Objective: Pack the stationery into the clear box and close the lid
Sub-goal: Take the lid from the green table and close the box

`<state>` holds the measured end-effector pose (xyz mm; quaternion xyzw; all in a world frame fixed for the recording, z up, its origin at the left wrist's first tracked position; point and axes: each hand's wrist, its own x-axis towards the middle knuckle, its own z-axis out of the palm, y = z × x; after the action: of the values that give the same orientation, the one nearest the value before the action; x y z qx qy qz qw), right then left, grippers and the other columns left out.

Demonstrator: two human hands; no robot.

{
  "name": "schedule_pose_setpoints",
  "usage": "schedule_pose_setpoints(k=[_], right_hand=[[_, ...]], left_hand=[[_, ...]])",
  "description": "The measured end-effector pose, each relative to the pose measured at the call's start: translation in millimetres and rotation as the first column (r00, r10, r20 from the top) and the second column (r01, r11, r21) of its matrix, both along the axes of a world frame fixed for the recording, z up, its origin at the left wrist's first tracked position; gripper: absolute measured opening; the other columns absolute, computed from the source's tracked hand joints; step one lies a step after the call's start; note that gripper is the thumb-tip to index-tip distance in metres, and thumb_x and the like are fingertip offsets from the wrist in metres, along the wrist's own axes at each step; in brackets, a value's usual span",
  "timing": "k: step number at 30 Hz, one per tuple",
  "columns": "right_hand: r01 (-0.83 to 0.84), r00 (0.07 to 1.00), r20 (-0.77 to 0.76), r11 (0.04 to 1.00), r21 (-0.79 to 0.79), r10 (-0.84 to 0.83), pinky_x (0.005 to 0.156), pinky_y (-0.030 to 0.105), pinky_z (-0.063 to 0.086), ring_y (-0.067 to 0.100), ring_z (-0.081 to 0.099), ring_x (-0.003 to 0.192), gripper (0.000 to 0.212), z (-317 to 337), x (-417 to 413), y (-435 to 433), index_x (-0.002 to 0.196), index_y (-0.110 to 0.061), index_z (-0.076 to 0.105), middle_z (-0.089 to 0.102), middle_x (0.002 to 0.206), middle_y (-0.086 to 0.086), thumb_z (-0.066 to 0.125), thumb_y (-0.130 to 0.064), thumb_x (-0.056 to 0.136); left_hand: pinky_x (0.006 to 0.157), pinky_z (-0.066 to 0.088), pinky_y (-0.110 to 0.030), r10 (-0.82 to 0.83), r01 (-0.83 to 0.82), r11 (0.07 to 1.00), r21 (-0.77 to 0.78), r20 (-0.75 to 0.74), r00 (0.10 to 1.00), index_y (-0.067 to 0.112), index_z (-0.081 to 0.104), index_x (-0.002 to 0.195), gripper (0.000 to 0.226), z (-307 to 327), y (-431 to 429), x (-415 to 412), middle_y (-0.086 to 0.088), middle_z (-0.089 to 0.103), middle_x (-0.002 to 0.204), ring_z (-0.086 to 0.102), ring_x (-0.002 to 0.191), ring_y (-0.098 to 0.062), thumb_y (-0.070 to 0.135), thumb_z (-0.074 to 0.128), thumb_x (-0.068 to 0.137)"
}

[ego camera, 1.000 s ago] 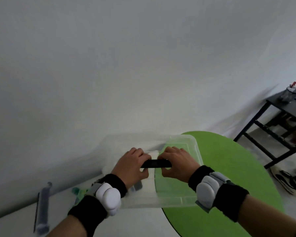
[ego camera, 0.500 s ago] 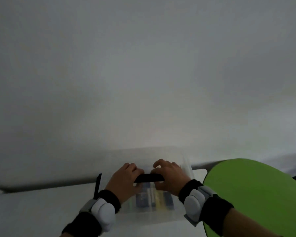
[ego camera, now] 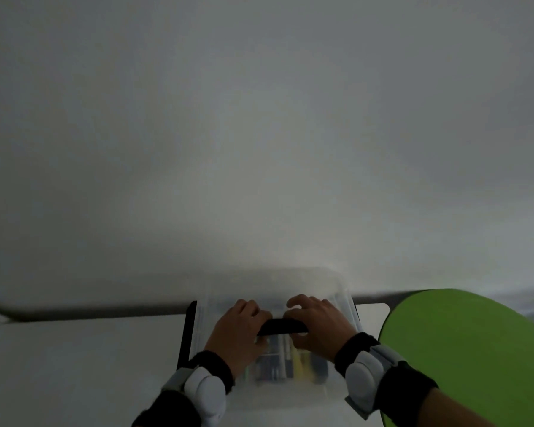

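Plain grey-white wall point(ego camera: 259, 134) fills the whole upper two thirds of frame; no writing, brand or label readable anywhere. White table point(ego camera: 74, 365) across the lower left and bottom, its far edge a dark blurred line. Green round surface point(ego camera: 463, 349) lower right, cut off by the right and bottom edges; can't tell what it is.

Clear box point(ego camera: 278, 389) sits on the table at bottom centre, translucent plastic, soft with motion blur. Clear lid point(ego camera: 336, 291) lies over it, rounded far corners visible; can't tell if it is fully seated. Stationery point(ego camera: 290, 362) inside shows only as smeared dark blue, white and yellow strips through the plastic; single items not distinguishable. Thin black edge point(ego camera: 187, 331) runs along the box's left side, identity unclear.

Left hand point(ego camera: 238, 334) and right hand point(ego camera: 318, 328) rest on top of the lid, side by side, fingers curled. Both pinch the ends of a black handle point(ego camera: 282, 327) at lid centre, left on its left end, right on its right end. Each wrist carries a black band with a white-grey device point(ego camera: 205, 392), forearms cut off at the bottom edge.
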<state>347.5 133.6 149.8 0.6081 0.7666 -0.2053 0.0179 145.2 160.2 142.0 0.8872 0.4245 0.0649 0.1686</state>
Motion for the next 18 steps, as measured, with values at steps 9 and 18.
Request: schedule_pose_setpoints(k=[9, 18], right_hand=[[-0.012, 1.0, 0.005, 1.0, -0.001, 0.012, 0.093, 0.032, 0.039, 0.02, 0.054, 0.112, 0.04, -12, 3, -1, 0.121, -0.033, 0.058, 0.043, 0.139, -0.009, 0.053, -0.037, 0.082], [-0.042, 0.999, 0.014, 0.999, -0.001, 0.042, 0.093, 0.034, 0.039, 0.024, 0.054, 0.112, 0.039, -15, 2, 0, 0.125, -0.032, 0.056, 0.041, 0.142, -0.006, 0.051, -0.036, 0.087]], left_hand=[[0.059, 0.052, -0.019, -0.008, 0.008, 0.999, 0.053, -0.009, 1.0, 0.027, 0.07, 0.088, 0.031, -1, -5, 3, 0.007, 0.063, 0.078, 0.065, 0.077, -0.016, 0.029, 0.073, 0.057], [0.057, 0.051, -0.017, 0.02, -0.021, 0.998, 0.066, 0.02, 1.0, 0.028, 0.069, 0.088, 0.033, -8, -11, 3, 0.009, 0.062, 0.079, 0.064, 0.077, -0.013, 0.028, 0.076, 0.055]])
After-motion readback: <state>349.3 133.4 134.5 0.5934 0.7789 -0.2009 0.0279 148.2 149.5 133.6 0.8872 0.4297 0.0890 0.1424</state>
